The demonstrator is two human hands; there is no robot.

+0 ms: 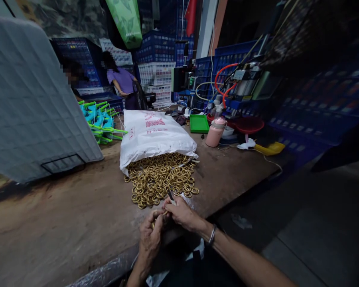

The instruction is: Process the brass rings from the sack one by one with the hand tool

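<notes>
A heap of brass-coloured rings [161, 178] spills from the open mouth of a white sack [154, 134] onto a worn brown workbench [62, 223]. Both my hands meet at the bench's near edge, just in front of the heap. My left hand [151, 235] is curled around a brass ring. My right hand [181, 213] pinches a thin dark tool whose tip points up toward the rings, and its fingers touch the same ring. A metal bangle sits on my right wrist.
A large grey quilted panel [30, 103] leans at the left. Teal and green plastic hangers [100, 119] lie behind the sack. A pink bottle [215, 131], green tray [199, 123] and red bowl [248, 124] stand at the right. Blue crates and two people fill the background.
</notes>
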